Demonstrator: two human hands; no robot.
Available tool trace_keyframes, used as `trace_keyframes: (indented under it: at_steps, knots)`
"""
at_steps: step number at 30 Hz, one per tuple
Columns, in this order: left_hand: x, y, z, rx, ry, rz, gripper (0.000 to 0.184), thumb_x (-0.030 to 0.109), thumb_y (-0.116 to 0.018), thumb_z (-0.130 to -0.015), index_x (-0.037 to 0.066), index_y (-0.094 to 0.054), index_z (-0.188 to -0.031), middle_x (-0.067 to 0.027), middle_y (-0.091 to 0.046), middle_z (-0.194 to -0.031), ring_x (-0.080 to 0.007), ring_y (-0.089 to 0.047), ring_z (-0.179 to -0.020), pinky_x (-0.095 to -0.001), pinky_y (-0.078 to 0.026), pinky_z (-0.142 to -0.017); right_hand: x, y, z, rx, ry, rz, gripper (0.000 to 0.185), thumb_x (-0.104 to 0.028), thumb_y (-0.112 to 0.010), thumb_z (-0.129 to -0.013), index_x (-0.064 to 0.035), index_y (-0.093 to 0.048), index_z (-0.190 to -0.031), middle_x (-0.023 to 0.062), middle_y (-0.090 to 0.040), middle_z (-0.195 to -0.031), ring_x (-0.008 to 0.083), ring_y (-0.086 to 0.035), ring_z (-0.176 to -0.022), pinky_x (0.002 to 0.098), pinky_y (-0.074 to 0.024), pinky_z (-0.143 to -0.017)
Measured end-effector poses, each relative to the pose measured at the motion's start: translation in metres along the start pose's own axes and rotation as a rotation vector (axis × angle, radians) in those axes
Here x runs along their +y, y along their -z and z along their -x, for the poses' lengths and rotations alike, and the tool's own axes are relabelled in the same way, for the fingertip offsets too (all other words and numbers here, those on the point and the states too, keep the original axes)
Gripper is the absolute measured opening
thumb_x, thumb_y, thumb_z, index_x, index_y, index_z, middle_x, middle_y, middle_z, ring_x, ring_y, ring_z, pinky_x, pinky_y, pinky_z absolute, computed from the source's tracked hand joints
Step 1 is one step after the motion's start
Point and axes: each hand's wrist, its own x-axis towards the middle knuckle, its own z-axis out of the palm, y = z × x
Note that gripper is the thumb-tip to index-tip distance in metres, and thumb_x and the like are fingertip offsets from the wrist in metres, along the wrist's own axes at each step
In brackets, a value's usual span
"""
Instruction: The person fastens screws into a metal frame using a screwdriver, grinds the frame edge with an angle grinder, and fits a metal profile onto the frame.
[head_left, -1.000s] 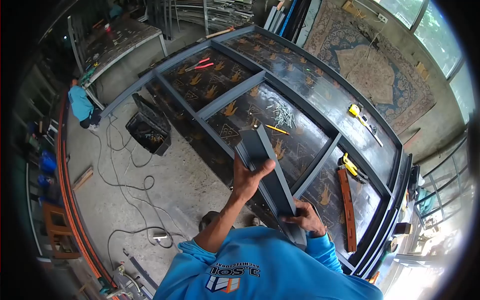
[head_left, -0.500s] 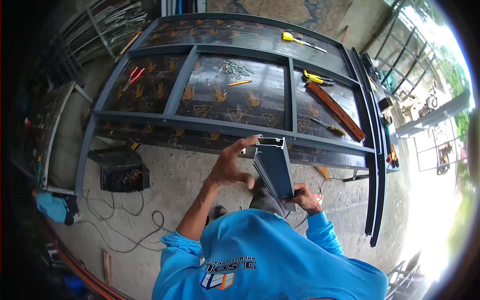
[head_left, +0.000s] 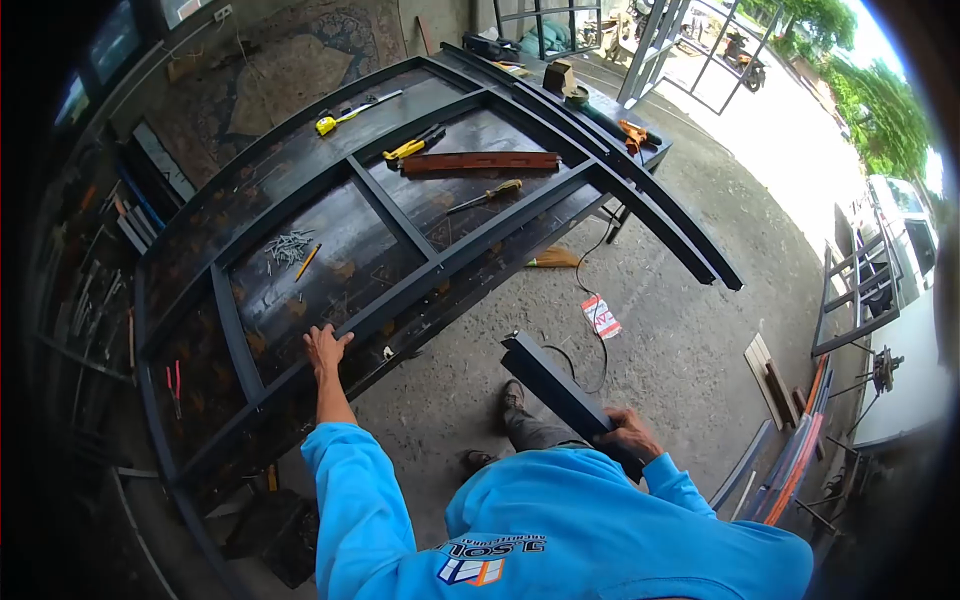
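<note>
The left hand [head_left: 324, 350] has moved, spread wide, onto the frame [head_left: 400, 291] at eight o'clock; the right hand [head_left: 632, 436] grips the bar [head_left: 560, 386], seemingly mid-carry, needing clearance.

The dark grey profile [head_left: 560, 385] — long and straight — slants at near right; the dark grey frame [head_left: 388, 306], divided by crossbars [head_left: 392, 208], lies flat farther left.

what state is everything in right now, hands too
left hand: open, fingers spread on frame
right hand: closed on metal profile
metal profile: held, off the frame
frame: lying flat
fasteners: loose, piled
pencil: lying flat
screwdriver: lying inside frame
red-handled pliers: lying, handles apart
</note>
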Motion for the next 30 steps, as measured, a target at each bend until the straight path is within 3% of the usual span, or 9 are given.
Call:
trace_keyframes:
  at_steps: [5,8,16,22,24,30]
  knots:
    - [-0.016,-0.022,0.02,0.088,-0.135,-0.029,0.056,0.049,-0.065,-0.083,0.006,-0.057,-0.117,-0.0159,-0.057,-0.113,-0.0376,-0.05,-0.111,-0.0493,-0.038,-0.098,0.023,0.004,-0.008,0.038,-0.084,0.013,0.038,-0.008,-0.076,-0.065,-0.0009,-0.069,-0.102,0.0056,-0.067,-0.091,0.0182,-0.06,-0.086,0.0311,-0.0438,-0.083]
    - [-0.016,-0.031,0.04,0.165,-0.211,-0.137,0.05,0.05,-0.055,-0.089,0.006,-0.058,-0.112,-0.018,-0.063,-0.097,-0.0374,-0.058,-0.097,-0.0488,-0.038,-0.091,0.021,0.002,-0.02,0.083,-0.093,-0.066,0.037,-0.009,-0.076,-0.066,-0.0001,-0.068,-0.101,0.0049,-0.068,-0.088,0.0178,-0.06,-0.084,0.0313,-0.0442,-0.082]
    - [0.0,-0.04,0.064,0.178,-0.213,-0.131,0.057,0.057,-0.05,-0.089,0.006,-0.057,-0.112,-0.0212,-0.062,-0.098,-0.0377,-0.057,-0.096,-0.0484,-0.038,-0.088,0.003,-0.001,-0.056,0.101,0.028,-0.085,0.032,-0.006,-0.074,-0.067,0.0003,-0.068,-0.099,0.0054,-0.067,-0.085,0.0167,-0.059,-0.079,0.0316,-0.0447,-0.078]
    - [0.01,-0.033,0.076,0.123,-0.158,-0.113,0.055,0.054,-0.056,-0.087,0.002,-0.059,-0.105,-0.019,-0.063,-0.095,-0.0348,-0.058,-0.095,-0.0462,-0.039,-0.088,-0.002,-0.013,-0.045,0.173,0.109,-0.072,0.03,-0.007,-0.073,-0.07,0.0013,-0.068,-0.098,0.0044,-0.065,-0.082,0.0144,-0.057,-0.076,0.0315,-0.0446,-0.075]
    - [0.009,-0.035,0.079,0.143,-0.135,-0.121,0.056,0.055,-0.059,-0.085,0.001,-0.06,-0.101,-0.0181,-0.064,-0.093,-0.0333,-0.059,-0.094,-0.0449,-0.04,-0.086,-0.002,-0.017,-0.039,0.198,0.113,0.056,0.036,-0.009,-0.071,-0.07,-0.0012,-0.067,-0.105,0.0079,-0.066,-0.085,0.017,-0.059,-0.08,0.0329,-0.0458,-0.076]
    - [0.011,-0.034,0.074,0.092,-0.138,-0.138,0.058,0.057,-0.065,-0.078,0.001,-0.061,-0.095,-0.0156,-0.065,-0.086,-0.0318,-0.062,-0.086,-0.0413,-0.042,-0.081,0.0,-0.024,-0.029,0.013,0.027,-0.009,0.03,-0.012,-0.072,-0.069,0.0017,-0.067,-0.096,0.0058,-0.063,-0.08,0.0156,-0.055,-0.076,0.0308,-0.0427,-0.074]
